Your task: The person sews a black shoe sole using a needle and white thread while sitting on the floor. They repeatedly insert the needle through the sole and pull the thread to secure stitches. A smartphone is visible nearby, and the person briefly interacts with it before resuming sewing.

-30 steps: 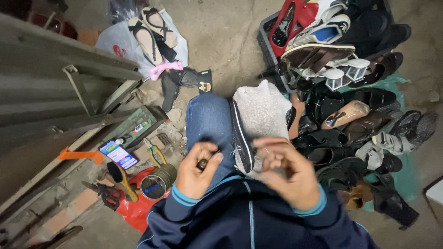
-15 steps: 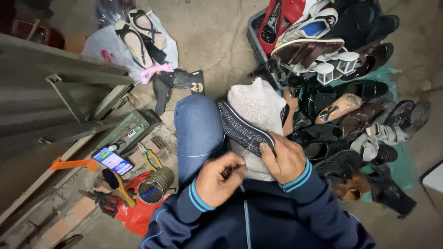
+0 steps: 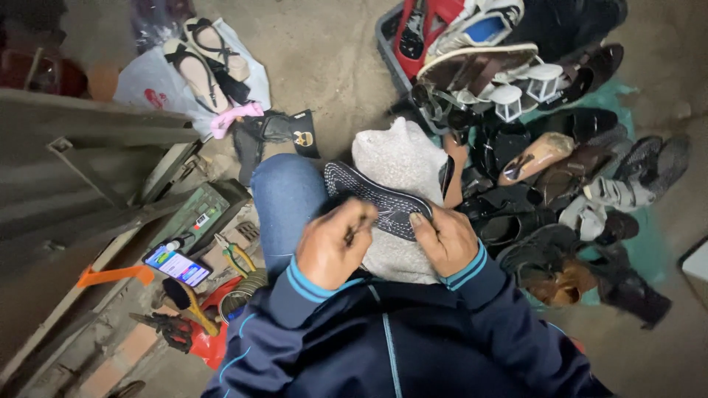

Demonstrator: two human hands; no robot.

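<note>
The dark stitched shoe sole (image 3: 380,199), loose a second ago, now lies across the grey cloth (image 3: 398,158) on the lap, right hand (image 3: 445,239) clamping its 4 o'clock end while left hand (image 3: 335,247) pinches something small at its near edge, so stitching looks under way.

Phone (image 3: 178,265) lying on floor at left, screen glowing blue-white. Green box (image 3: 198,215) beside it showing small white label. White plastic bag (image 3: 158,81) with red mark sitting upper left, holding sandals.
</note>
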